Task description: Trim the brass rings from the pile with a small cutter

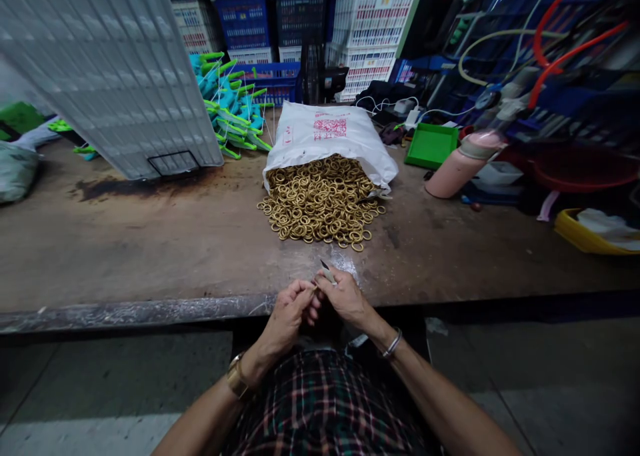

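Note:
My left hand (293,309) is closed in a pinch at the table's front edge, with what looks like a small gold ring (315,289) at its fingertips. Close against it, my right hand (347,301) grips a small knife (327,273), whose dark pointed tip sticks out up and to the left. The fingertips of both hands nearly meet, so the exact contact is hidden. Beyond them lies a pile of gold rings (320,209), spilling out of a white sack (340,126) with red print.
A grey ribbed panel (115,76) stands on the wooden table (150,243) at left, beside green and turquoise pieces (235,109). To the right are a green tray (433,145), a pink bottle (460,166) and a yellow tray (580,236). Stacked crates (375,16) fill the back.

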Demonstrator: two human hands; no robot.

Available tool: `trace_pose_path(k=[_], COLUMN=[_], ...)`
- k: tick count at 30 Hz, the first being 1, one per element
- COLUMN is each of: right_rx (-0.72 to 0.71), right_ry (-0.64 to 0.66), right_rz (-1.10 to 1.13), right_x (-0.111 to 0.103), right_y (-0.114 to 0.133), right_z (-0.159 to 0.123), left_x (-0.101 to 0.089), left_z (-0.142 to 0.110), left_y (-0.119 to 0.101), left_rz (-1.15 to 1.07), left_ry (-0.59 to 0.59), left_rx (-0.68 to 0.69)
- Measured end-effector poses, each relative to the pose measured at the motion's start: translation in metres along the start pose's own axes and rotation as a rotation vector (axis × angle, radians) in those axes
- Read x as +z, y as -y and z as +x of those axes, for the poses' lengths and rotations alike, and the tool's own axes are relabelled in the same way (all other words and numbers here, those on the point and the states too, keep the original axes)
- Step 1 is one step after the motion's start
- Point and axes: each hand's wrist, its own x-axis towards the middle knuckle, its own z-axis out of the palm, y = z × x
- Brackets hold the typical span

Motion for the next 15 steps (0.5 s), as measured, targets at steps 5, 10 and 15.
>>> trace_pose_path(k=[5, 10, 15], right_rx=[-0.006, -0.097, -0.237], right_ry=[-0.018, -0.037, 0.073], right_rz=[-0.017, -0.315, -0.639], right_x=[-0.001, -0.003, 0.001], right_y=[0.000, -0.002, -0.001], right_z=[0.002, -0.007, -0.017], left_x=[0.001, 0.002, 0.003], left_z=[-0.005, -0.006, -0.006], left_y=[-0.004, -0.004, -0.002], left_rz=[-0.222, -0.263, -0.164], left_ry=[0.042, -0.002, -0.087], left_rx=[-0.044, -0.004, 0.067])
